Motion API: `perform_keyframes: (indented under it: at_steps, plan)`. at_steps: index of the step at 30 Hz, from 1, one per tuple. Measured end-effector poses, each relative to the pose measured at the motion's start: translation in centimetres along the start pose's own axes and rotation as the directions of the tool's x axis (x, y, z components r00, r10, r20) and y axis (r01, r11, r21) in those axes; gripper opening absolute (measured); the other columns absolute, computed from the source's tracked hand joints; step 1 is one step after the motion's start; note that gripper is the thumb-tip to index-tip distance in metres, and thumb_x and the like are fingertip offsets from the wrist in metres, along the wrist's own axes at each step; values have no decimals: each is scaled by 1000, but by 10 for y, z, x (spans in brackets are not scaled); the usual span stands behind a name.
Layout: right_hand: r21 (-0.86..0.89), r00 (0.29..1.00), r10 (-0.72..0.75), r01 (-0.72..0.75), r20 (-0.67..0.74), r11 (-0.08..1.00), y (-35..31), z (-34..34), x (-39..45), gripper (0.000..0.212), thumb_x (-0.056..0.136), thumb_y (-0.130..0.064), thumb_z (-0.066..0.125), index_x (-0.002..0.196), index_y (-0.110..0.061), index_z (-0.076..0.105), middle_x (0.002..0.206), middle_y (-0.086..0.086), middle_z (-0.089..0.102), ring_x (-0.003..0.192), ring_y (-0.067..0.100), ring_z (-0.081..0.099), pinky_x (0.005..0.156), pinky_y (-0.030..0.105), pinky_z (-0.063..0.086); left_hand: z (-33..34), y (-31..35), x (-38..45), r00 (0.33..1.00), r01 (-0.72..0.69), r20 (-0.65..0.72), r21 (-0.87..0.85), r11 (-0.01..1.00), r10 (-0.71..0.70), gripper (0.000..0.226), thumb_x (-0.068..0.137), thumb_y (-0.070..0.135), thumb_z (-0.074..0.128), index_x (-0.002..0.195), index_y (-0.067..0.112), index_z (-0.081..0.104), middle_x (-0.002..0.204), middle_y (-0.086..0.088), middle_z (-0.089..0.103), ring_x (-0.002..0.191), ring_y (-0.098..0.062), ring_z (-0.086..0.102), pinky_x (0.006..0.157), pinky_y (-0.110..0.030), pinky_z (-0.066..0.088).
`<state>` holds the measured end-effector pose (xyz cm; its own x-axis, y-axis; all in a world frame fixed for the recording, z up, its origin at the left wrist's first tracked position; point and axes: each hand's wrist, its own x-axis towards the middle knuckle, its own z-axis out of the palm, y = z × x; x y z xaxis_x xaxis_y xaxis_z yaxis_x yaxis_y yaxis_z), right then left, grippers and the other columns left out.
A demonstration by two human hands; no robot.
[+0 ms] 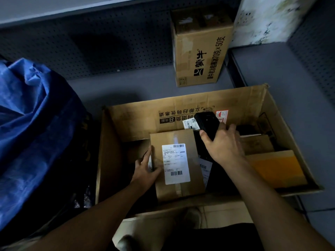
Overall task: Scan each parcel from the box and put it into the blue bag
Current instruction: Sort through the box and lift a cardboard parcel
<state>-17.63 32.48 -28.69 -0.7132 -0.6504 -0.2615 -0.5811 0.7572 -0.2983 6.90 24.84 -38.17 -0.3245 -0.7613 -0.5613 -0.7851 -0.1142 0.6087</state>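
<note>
Lying flat in the near left part of the box point(272, 109), the parcel point(178, 185) ran its long axis near to far, label up. Brown card, taped down the middle; white label point(175, 163) with one barcode at the far end and one at the near end. Left hand point(146, 170) gripped the parcel's left edge, fingers curled over it. Right hand point(223, 144) held a black scanner point(207, 124) above the box, pointing away from the person. Other parcels lay right of it, one orange point(279, 169). Blue bag point(36, 124) stood left of the box. A carton point(199, 51) stood upright beyond.
</note>
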Motion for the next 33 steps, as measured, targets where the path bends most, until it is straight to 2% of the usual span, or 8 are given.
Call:
perform_keyframes:
  at_steps: [6, 9, 13, 24, 27, 29, 31, 33]
  plan:
    - [11, 1000, -5, 5, -5, 1000, 0, 3, 2, 77, 94, -64, 45, 144, -6, 40, 137, 21, 39, 125, 37, 42, 94, 44, 46, 25, -12, 4, 990, 116, -83, 63, 991, -111, 112, 79, 50, 77, 157, 28, 0, 159, -11, 23, 141, -34, 35, 106, -48, 42]
    - [0, 1000, -13, 13, -13, 1000, 0, 3, 1, 78, 94, -65, 45, 144, -5, 40, 136, 21, 39, 124, 37, 43, 93, 45, 46, 42, -13, 4, 969, 242, -69, 76, 967, -237, 99, 83, 56, 70, 155, 15, 16, 153, -16, 28, 137, -35, 39, 106, -43, 40]
    - [4, 1000, -13, 13, -6, 1000, 1, 5, 1, 80, 93, -65, 45, 146, -6, 38, 138, 21, 38, 125, 37, 42, 95, 46, 45, 54, -22, 7, 961, 276, -44, 83, 957, -273, 74, 95, 49, 55, 154, 20, 22, 148, -21, 34, 132, -40, 40, 104, -44, 40]
    - [-3, 999, -23, 23, 23, 1000, 0, 12, 4, 81, 93, -67, 43, 148, -9, 34, 144, 20, 34, 129, 36, 40, 98, 47, 45, 28, -21, 30, 948, 314, -77, 59, 947, -309, 67, 100, 49, 45, 156, 37, 12, 152, -25, 26, 134, -45, 36, 103, -47, 39]
    - [-7, 999, -34, 34, 28, 999, -2, 13, 4, 82, 93, -67, 44, 149, -8, 35, 144, 20, 35, 128, 36, 41, 98, 47, 46, 22, -13, 32, 929, 370, -30, -9, 929, -370, 66, 98, 52, 46, 153, 51, 9, 154, -22, 21, 134, -50, 32, 65, -52, 55]
    - [-6, 999, -39, 39, 34, 999, -3, 13, 3, 82, 93, -67, 44, 149, -8, 34, 144, 20, 35, 128, 36, 41, 97, 47, 46, 20, -14, 32, 911, 413, 9, -57, 909, -413, 65, 96, 57, 46, 149, 59, 9, 155, -16, 16, 133, -52, 33, 41, -44, 52]
    - [-4, 998, -41, 41, 37, 999, -3, 13, 2, 80, 93, -66, 44, 148, -8, 35, 143, 20, 35, 128, 36, 41, 97, 47, 45, 22, -18, 32, 905, 424, -16, -71, 903, -426, 62, 96, 57, 46, 150, 54, 15, 154, -16, 19, 131, -50, 36, 46, -46, 56]
    - [2, 999, -42, 42, 32, 999, -3, 12, 2, 79, 93, -65, 45, 147, -9, 36, 142, 20, 36, 127, 36, 41, 97, 46, 44, 22, -19, 33, 889, 440, -109, -65, 896, -444, 59, 97, 55, 46, 151, 41, 27, 147, -20, 29, 124, -47, 43, 70, -52, 59]
